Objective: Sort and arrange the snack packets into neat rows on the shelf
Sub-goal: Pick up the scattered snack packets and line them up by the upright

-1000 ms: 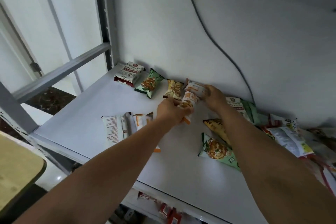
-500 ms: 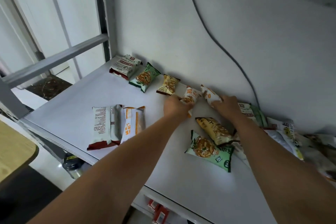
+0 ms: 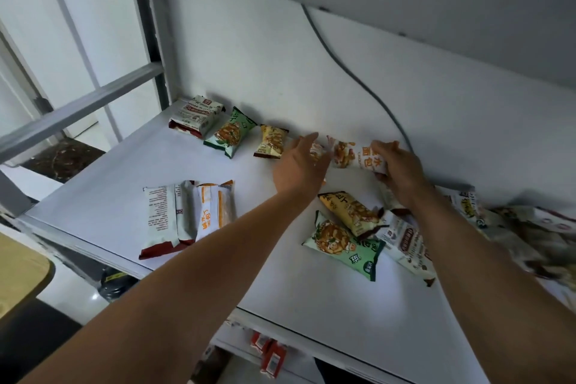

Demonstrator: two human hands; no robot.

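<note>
Because a row seems to be forming along the far edge of the shelf (image 3: 156, 165), the right hand (image 3: 397, 167) grips a white-and-orange bread packet (image 3: 349, 155) there, while the left hand (image 3: 297, 167), fingers straight, rests against a small packet (image 3: 316, 150) beside the yellow packet (image 3: 271, 144).

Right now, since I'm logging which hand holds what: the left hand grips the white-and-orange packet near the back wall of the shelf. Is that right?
Not quite. It is the right hand that grips the white-and-orange packet near the back wall of the shelf. The left hand is beside it with its fingers straight. The head view shows this.
</note>
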